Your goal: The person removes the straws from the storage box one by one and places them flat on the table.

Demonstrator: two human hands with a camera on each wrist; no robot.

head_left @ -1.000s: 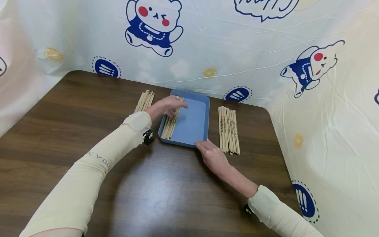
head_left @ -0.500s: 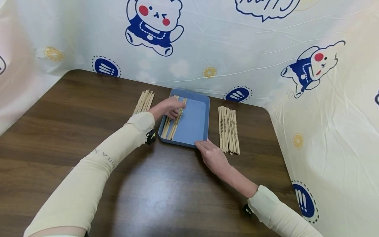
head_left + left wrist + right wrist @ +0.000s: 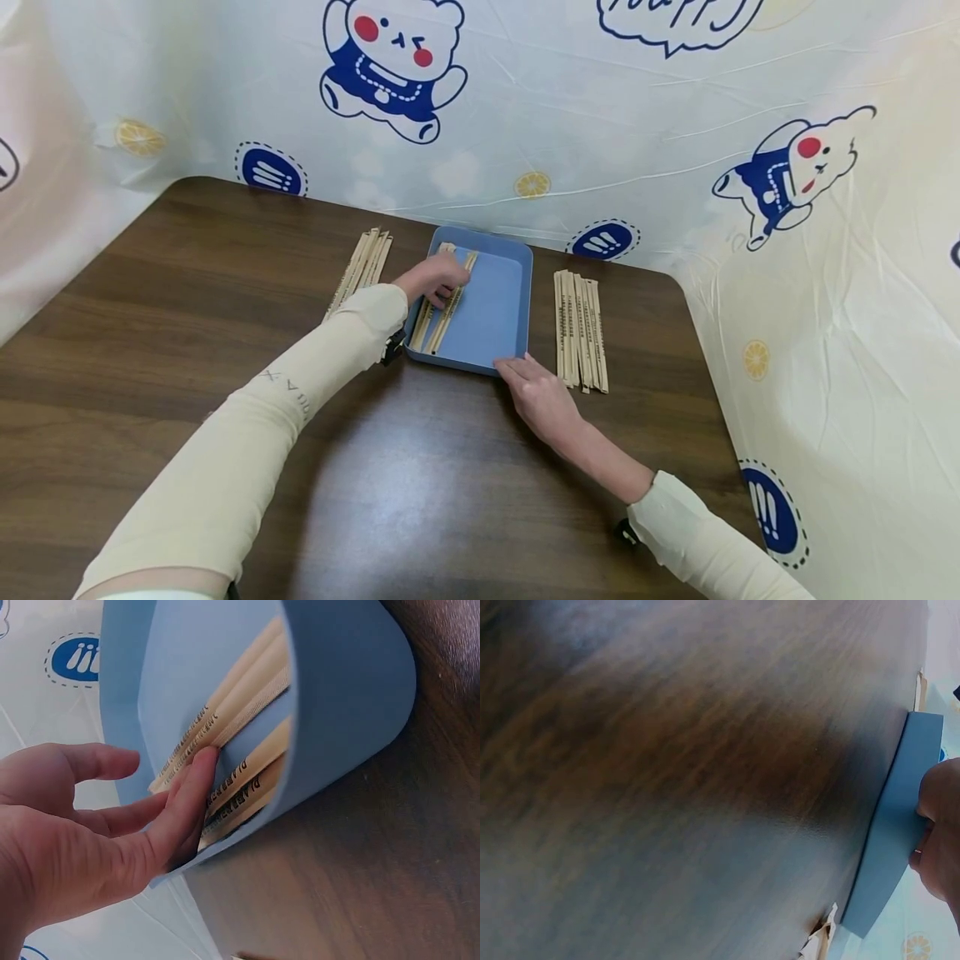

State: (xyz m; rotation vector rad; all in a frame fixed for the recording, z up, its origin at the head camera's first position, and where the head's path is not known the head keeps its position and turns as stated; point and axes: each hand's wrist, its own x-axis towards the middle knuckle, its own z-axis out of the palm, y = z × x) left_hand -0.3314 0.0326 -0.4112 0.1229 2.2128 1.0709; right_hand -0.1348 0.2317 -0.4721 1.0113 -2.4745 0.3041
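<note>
A blue tray point(image 3: 491, 308) lies on the table, with two groups of narrow, paper-wrapped sticks point(image 3: 442, 327) along its left side. Printed lettering runs down their tan wrappers. My left hand point(image 3: 441, 277) reaches over the tray's left wall. In the left wrist view, its fingers point(image 3: 196, 780) touch the wrapped sticks point(image 3: 247, 682) between the two groups, and the thumb stands apart from them. My right hand point(image 3: 538, 392) pinches the tray's near right corner; the right wrist view has its thumb and fingers at the tray wall point(image 3: 896, 825).
More wrapped sticks lie on the dark wooden table point(image 3: 405, 483): one bundle point(image 3: 363, 262) left of the tray, partly behind the left sleeve, another bundle point(image 3: 579, 329) to its right. A printed curtain point(image 3: 510, 108) hangs along the table's back and sides.
My left hand has shifted slightly right, and some wrapped sticks have slid right, opening a gap from those at the left wall. My right hand stays on the tray corner.
</note>
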